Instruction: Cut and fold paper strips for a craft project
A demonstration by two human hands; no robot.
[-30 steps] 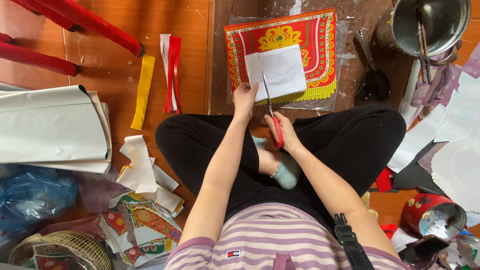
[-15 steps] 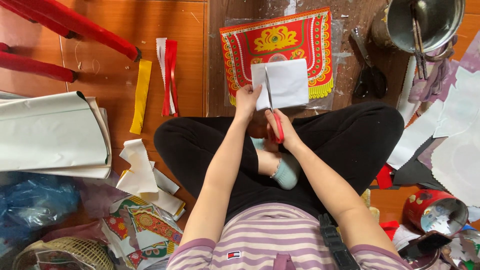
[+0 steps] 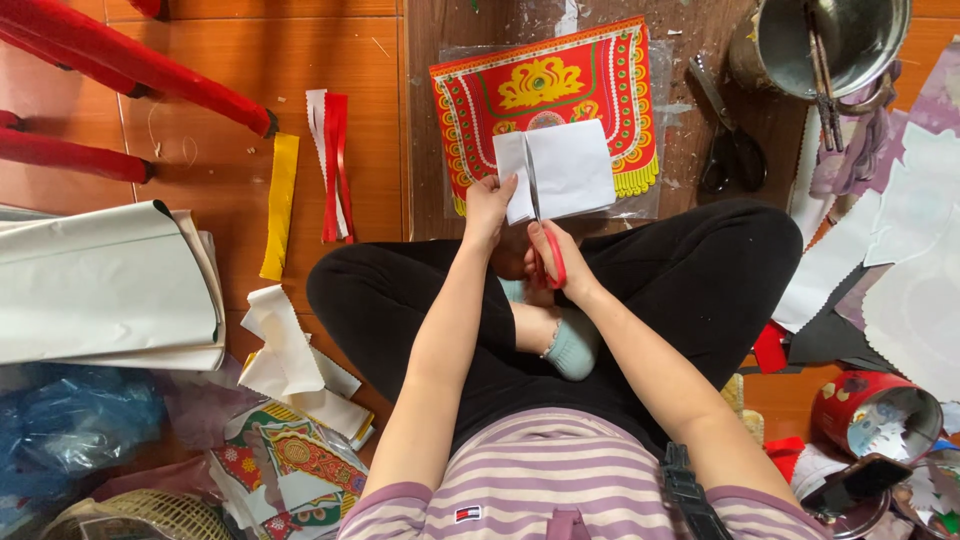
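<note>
I sit cross-legged on a wooden floor. My left hand (image 3: 488,207) pinches the lower left edge of a folded white sheet of paper (image 3: 570,168), held above my knees. My right hand (image 3: 556,262) grips red-handled scissors (image 3: 541,228) whose blades run up into the sheet near its left side. Under the paper lies a red and yellow ornate printed sheet (image 3: 545,92) in a clear plastic sleeve on a dark board.
Black scissors (image 3: 728,150) lie right of the printed sheet, beside a metal pot (image 3: 830,45). Yellow (image 3: 279,204) and red-white paper strips (image 3: 330,165) lie left. Large white rolled sheets (image 3: 100,285), red stool legs (image 3: 110,60), paper scraps (image 3: 290,365), a red tin (image 3: 875,412) surround me.
The scissor blades have advanced further up into the white paper, and both hands with the sheet have shifted slightly.
</note>
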